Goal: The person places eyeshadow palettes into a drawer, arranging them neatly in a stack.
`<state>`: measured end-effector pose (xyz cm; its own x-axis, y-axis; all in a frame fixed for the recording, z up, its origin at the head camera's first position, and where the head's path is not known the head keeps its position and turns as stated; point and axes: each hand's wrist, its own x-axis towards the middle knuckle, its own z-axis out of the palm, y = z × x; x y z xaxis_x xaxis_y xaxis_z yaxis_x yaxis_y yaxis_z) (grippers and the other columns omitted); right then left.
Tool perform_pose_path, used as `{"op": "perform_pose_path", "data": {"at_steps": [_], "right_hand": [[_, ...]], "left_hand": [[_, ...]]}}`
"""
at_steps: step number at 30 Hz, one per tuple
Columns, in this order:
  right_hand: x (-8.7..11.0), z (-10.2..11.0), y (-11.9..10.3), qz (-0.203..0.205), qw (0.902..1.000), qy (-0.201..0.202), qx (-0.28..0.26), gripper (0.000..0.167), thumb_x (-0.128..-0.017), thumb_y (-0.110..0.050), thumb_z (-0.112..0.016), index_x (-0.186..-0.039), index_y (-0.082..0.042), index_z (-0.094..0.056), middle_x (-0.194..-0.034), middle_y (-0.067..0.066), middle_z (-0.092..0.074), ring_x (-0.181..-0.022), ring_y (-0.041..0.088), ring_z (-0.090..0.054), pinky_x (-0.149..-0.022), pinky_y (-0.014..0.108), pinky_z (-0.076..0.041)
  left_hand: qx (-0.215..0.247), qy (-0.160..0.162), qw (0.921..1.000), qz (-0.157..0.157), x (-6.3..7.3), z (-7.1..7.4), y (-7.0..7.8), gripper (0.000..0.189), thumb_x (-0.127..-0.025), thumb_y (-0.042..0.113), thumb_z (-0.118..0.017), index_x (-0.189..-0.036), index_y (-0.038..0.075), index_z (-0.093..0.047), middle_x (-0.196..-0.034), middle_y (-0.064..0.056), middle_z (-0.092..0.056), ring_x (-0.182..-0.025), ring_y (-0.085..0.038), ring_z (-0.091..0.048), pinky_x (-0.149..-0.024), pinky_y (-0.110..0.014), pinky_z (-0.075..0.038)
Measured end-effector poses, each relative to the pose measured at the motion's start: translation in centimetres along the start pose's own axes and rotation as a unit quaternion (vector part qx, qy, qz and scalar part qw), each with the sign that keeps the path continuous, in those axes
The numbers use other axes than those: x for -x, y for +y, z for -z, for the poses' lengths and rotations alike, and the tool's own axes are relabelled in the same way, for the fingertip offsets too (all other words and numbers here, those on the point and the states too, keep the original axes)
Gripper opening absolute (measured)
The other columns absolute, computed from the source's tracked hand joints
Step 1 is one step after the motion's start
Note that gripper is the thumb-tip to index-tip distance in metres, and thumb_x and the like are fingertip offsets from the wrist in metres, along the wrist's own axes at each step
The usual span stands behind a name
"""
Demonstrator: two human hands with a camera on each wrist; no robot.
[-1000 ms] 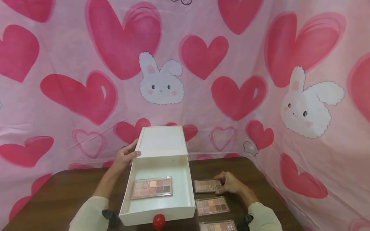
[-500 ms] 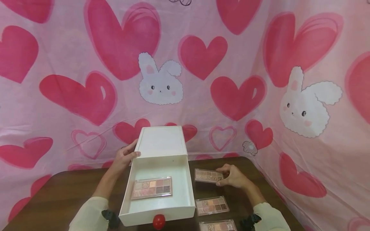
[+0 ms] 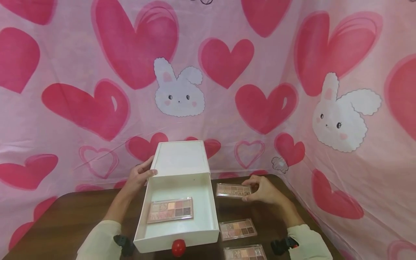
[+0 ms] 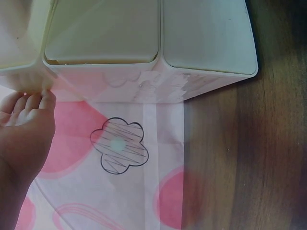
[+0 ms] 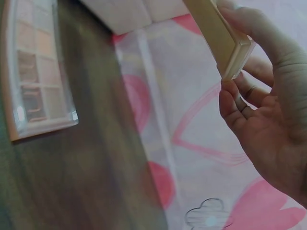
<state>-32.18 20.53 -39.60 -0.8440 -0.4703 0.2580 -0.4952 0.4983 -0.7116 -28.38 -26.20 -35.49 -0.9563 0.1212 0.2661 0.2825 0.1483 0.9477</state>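
Observation:
A white box (image 3: 182, 159) with its drawer (image 3: 203, 216) pulled out stands mid-table. My left hand (image 3: 139, 178) holds the box's left edge, thumb at the front corner. In the left wrist view, the left fingers (image 4: 33, 103) rest against its side wall. One eyeshadow palette (image 3: 170, 210) lies inside the drawer. My right hand (image 3: 263, 189) pinches the right end of another eyeshadow palette (image 3: 230, 190), tilted above the table. The right wrist view shows this palette's edge (image 5: 235, 60) between thumb and fingers.
Two more eyeshadow palettes, the upper one (image 3: 237, 229) and the lower one (image 3: 245, 252), lie right of the drawer. The drawer has a red round knob (image 3: 178, 248) in front. A pink heart-patterned cloth (image 3: 224, 122) hangs behind the brown wooden table (image 3: 78, 213).
My right hand has lifted the farthest palette from its place in the row and moved it away from the other two. My left hand and the box have stayed put.

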Motion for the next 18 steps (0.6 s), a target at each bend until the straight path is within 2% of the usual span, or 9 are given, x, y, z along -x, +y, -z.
{"op": "perform_pose_path", "data": {"at_steps": [9,18], "right_hand": [[0.0,1.2,-2.0,0.042,0.9986,0.011,0.03,0.046,-0.068,-0.025,-0.093,-0.107,-0.008,-0.077,-0.081,0.001,-0.063,-0.075,0.009,-0.055,-0.067,0.022,-0.049],[0.3,2.0,-4.4,0.054,0.9974,0.01,0.047,0.047,-0.068,-0.027,-0.094,-0.109,-0.009,-0.079,-0.083,-0.002,-0.064,-0.08,0.007,-0.057,-0.073,0.029,-0.053]], "left_hand": [[-0.002,0.008,0.9999,-0.009,-0.2,0.0,-0.2,0.069,-0.097,0.013,-0.055,-0.159,0.002,-0.027,-0.16,-0.03,-0.032,-0.094,0.004,-0.063,-0.077,-0.023,-0.06],[-0.002,0.004,0.9999,-0.014,-0.3,0.1,-0.5,0.069,-0.096,0.012,-0.054,-0.159,0.003,-0.027,-0.16,-0.03,-0.032,-0.096,0.005,-0.062,-0.079,-0.022,-0.06]]}}
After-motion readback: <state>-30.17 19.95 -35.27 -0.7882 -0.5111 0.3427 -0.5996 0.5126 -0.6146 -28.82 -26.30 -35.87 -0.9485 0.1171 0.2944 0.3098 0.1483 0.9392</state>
